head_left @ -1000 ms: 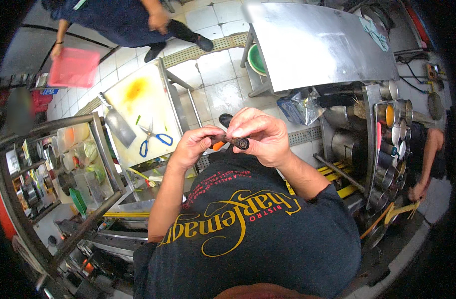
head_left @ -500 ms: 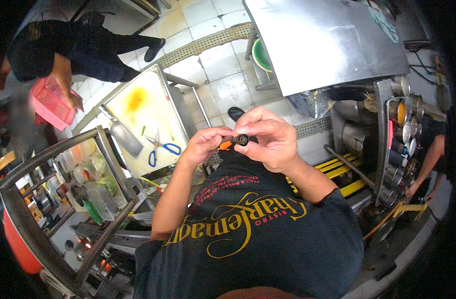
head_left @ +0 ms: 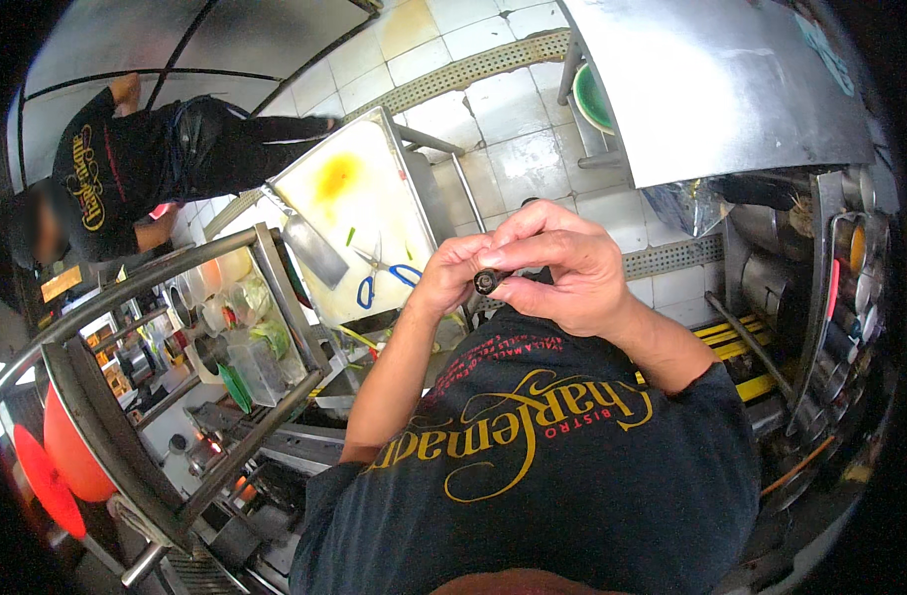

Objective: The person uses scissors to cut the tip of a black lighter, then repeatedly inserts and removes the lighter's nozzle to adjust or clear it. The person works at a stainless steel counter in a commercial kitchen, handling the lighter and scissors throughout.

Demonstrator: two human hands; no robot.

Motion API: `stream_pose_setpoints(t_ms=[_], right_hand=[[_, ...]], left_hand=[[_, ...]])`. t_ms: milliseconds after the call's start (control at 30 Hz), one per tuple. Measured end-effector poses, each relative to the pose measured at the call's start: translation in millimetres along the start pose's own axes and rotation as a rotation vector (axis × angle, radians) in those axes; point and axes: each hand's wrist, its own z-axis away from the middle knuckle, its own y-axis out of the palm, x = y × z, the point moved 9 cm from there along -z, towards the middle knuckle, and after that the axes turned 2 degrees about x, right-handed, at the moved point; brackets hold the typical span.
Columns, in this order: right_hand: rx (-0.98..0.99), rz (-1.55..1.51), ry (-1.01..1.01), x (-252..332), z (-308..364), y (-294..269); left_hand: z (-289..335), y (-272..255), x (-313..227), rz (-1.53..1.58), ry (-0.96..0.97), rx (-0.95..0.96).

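Both my hands are raised together in front of my chest. My right hand (head_left: 562,268) pinches a small dark round object (head_left: 488,282) between thumb and fingers. My left hand (head_left: 445,280) touches the same object from the left, fingers curled against it. What the object is cannot be told; most of it is hidden by my fingers. Below my hands are my dark printed shirt and, farther down, a white cutting board (head_left: 359,213) with blue-handled scissors (head_left: 382,280) and a cleaver (head_left: 312,248) lying on it.
A metal rack (head_left: 166,297) at left holds tubs of vegetables and sauces. A person in a dark shirt (head_left: 126,169) stands at upper left. A steel counter (head_left: 711,79) is at upper right, with round containers (head_left: 845,288) along the right. Tiled floor lies between.
My hands stay together on the small dark object, turning it slightly. The view has shifted, and the person at upper left has moved closer along the rack.
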Motion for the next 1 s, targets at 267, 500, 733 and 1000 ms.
stream_pose_setpoints(t_ms=[267,500,733,1000], right_hand=[[0.028,-0.038,-0.002,2,-2,8],[0.039,0.030,-0.022,8,-1,9],[-0.209,-0.189,0.069,-15,-2,-16],[-0.309,-0.729,0.193,-19,-10,-21]], left_hand=[[6,5,-14,0.009,0.025,0.011],[9,24,-30,0.081,0.035,-0.011],[16,35,-11,0.067,-0.032,0.079],[38,80,-30,0.120,-0.017,0.179]])
